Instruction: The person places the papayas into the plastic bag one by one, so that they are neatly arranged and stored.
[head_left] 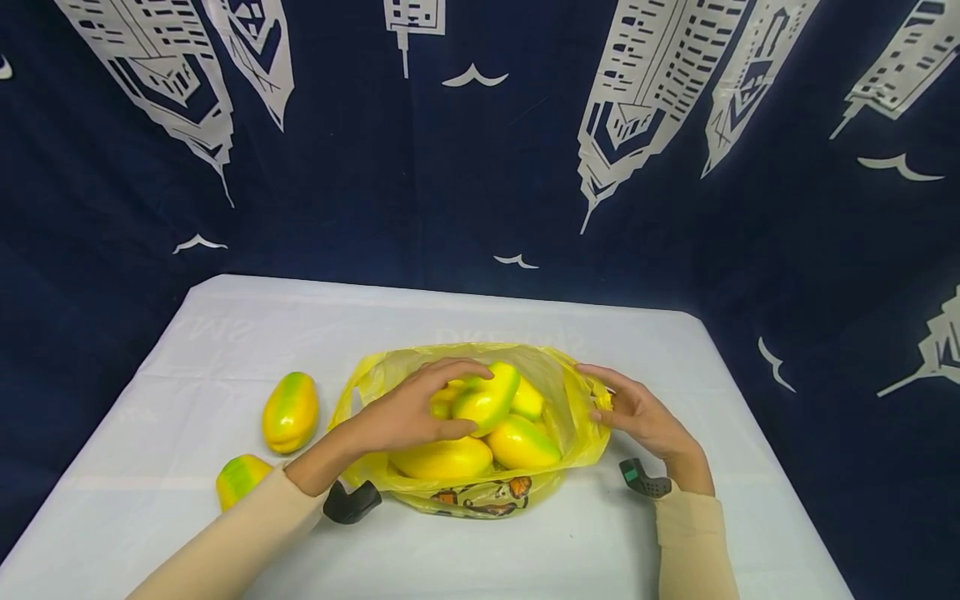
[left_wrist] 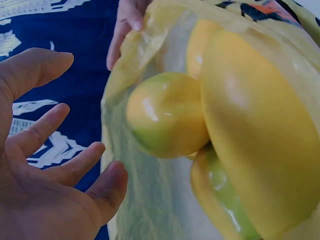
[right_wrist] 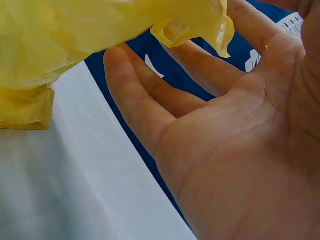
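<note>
A yellow plastic bag stands wide-mouthed on the table, holding several glossy yellow-green fruits that look like mangoes. Over its mouth, my left hand reaches in from the left, around the uppermost mango. The left wrist view shows that hand with fingers spread and nothing in them, apart from the nearest mango. At the bag's right rim, my right hand holds the edge near the handle between thumb and fingers. In the right wrist view the thumb tip is hidden.
Two more mangoes lie on the white-covered table left of the bag, one farther back and one partly behind my left forearm. A dark blue curtain with white prints hangs behind the table.
</note>
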